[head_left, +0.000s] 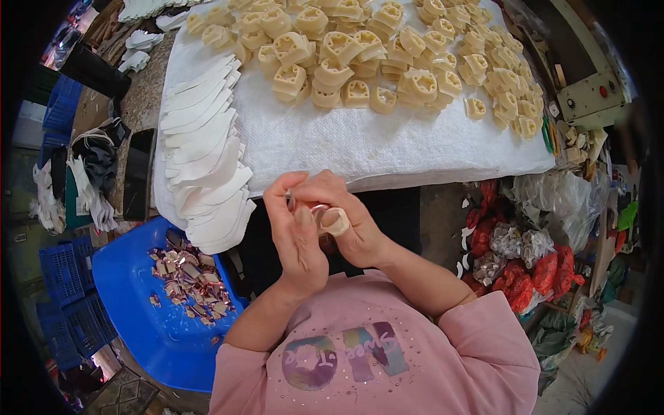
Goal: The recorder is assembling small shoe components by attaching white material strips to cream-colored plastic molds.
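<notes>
Blue plastic tub (124, 294) of shiny pinkish-brown pieces (190, 280) at left, then overlapping flat white curved pieces (207, 162); my left hand (301, 249) curls round a small hollow cream piece (335, 221) before my chest; my right hand (361, 238) grips it too; red plastic bags (546, 270) far right

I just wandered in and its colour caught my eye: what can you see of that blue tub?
The blue tub, apparently glossy plastic, is open-topped with sloping walls. It sits low at the person's left. A loose heap of small, shiny reddish and tan pieces lies inside, leaving much of its inner surface bare. The pink sleeve hides its lower right corner; whether they touch cannot be told.
</notes>
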{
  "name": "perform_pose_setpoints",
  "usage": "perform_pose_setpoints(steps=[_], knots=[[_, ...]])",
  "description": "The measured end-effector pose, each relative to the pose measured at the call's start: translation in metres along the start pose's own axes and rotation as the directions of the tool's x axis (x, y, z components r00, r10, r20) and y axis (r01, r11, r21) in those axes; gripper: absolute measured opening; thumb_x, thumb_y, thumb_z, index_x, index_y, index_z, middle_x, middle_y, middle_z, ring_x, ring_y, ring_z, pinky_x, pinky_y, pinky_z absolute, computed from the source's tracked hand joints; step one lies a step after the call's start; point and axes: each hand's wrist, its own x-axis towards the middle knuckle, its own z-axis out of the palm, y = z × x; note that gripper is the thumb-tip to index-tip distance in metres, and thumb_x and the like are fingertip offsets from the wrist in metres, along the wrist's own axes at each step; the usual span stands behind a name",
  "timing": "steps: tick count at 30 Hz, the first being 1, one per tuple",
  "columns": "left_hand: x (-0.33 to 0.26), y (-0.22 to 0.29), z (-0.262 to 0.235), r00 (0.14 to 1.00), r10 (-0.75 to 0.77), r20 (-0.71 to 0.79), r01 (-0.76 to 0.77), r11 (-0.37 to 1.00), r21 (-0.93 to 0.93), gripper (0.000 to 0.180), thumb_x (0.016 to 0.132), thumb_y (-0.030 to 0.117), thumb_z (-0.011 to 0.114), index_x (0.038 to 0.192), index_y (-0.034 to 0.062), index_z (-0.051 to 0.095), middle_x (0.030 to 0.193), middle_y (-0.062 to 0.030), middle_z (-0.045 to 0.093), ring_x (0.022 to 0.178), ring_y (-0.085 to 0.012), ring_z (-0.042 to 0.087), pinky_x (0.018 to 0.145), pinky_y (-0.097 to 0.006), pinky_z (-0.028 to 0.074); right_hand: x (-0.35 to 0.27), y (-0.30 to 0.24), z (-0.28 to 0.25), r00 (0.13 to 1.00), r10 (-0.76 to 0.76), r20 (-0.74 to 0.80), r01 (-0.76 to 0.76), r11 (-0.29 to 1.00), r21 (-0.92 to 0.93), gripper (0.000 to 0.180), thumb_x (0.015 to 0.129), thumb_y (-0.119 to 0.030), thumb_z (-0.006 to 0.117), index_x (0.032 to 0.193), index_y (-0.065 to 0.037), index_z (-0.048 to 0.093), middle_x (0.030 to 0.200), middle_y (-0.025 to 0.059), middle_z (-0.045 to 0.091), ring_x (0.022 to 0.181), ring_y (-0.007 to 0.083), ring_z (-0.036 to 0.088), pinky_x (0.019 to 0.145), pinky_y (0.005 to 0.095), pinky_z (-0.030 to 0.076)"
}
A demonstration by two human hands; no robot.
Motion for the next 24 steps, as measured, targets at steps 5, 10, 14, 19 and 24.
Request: perform_pose_setpoints(steps=[5, 10, 14, 19, 24], knots=[[0.004, -0.004, -0.003, 0.995, -0.065, -0.079, 0.06, 0.996, -0.063, 0.036, 0.095, 0.024, 0.035, 0.122, -0.0007, 0.035, 0.101, -0.0078, 0.046, 0.086, -0.0101, 0.046, 0.077, -0.025, 0.039, 0.0, -0.003, 0.015, 0.991, 0.051, -0.127, -0.004, 0.938, 0.348, 0.034, 0.094, -0.018, 0.04, 0.125, -0.006, 0.046, 0.111, 0.0122, 0.051, 0.104, 0.0245, 0.047, 0.091, 0.0324, 0.035], [0.001, -0.008, -0.004, 0.999, -0.029, -0.029, 0.028, 0.999, -0.025, 0.035, 0.095, 0.021, 0.036, 0.123, 0.0013, 0.033, 0.101, -0.0072, 0.046, 0.086, -0.0104, 0.046, 0.078, -0.025, 0.039, 0.001, 0.0, 0.011, 0.988, -0.051, -0.144, 0.076, 0.982, 0.173, 0.034, 0.093, -0.016, 0.04, 0.124, -0.005, 0.048, 0.107, 0.0114, 0.051, 0.099, 0.0228, 0.049, 0.088, 0.0323, 0.038], [0.002, -0.009, -0.008, 0.974, -0.204, 0.096, 0.223, 0.935, -0.274, 0.049, 0.096, 0.035, 0.035, 0.135, 0.006, 0.026, 0.105, -0.0071, 0.05, 0.088, -0.0124, 0.05, 0.077, -0.027, 0.042, 0.002, 0.001, 0.008, 0.982, 0.015, -0.19, -0.001, 0.998, 0.07, 0.034, 0.094, -0.019, 0.04, 0.124, -0.004, 0.048, 0.101, 0.0105, 0.05, 0.088, 0.0203, 0.051, 0.08, 0.0301, 0.041], [0.009, -0.012, -0.018, 0.931, -0.29, 0.22, 0.362, 0.794, -0.488, 0.072, 0.092, 0.06, 0.026, 0.142, 0.0102, 0.016, 0.104, -0.0068, 0.054, 0.083, -0.0142, 0.054, 0.063, -0.027, 0.044, 0.006, -0.009, -0.008, 0.939, 0.333, -0.084, -0.3, 0.915, 0.27, 0.037, 0.093, -0.028, 0.048, 0.123, -0.007, 0.049, 0.09, 0.0089, 0.047, 0.067, 0.0151, 0.05, 0.059, 0.0266, 0.043], [0.011, -0.009, -0.025, 0.974, -0.124, 0.192, 0.104, 0.989, 0.109, 0.074, 0.094, 0.055, 0.027, 0.141, 0.0006, 0.01, 0.095, -0.0121, 0.055, 0.07, -0.0162, 0.054, 0.066, -0.025, 0.046, 0.021, -0.025, -0.023, 0.988, -0.013, -0.157, -0.065, 0.876, -0.477, 0.029, 0.084, -0.024, 0.06, 0.102, -0.002, 0.057, 0.078, 0.0115, 0.051, 0.064, 0.0239, 0.053, 0.058, 0.0345, 0.045]])
